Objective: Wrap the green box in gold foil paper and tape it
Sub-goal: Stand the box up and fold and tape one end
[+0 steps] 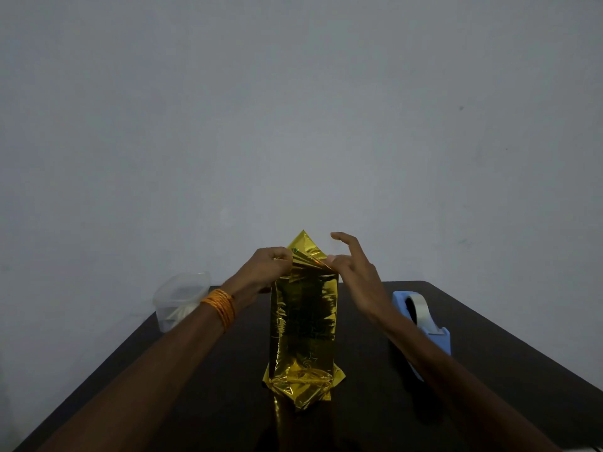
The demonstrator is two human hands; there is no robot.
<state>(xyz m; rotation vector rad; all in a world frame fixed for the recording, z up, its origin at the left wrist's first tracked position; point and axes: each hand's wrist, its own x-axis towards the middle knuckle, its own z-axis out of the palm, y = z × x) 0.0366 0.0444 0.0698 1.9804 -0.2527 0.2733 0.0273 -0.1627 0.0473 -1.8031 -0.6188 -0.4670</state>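
The box stands on end near the middle of the dark table, as far as I can judge, and it is covered all round by the gold foil, so none of its green is plain to see. At the bottom the foil is gathered and splays out in crumpled flaps on the table. The work is at the top end, where the loose foil is being folded shut. The left hand, with orange bands on its wrist, has its fingers curled in and pinches the pleated foil at the left of that end. The right hand is more open, forefinger lifted clear and straight, and its lower fingertips meet the fold on the right; whether they pinch or only press I cannot tell. One pointed flap stands up on the far side between the hands, not yet laid down. So I take the body wrap to be done and the end closing to be half done. Next that flap wants pressing flat over the side folds and holding with one hand, while the other reaches right to the blue tape dispenser for a strip. A clear tub sits at the far left, apart from the work
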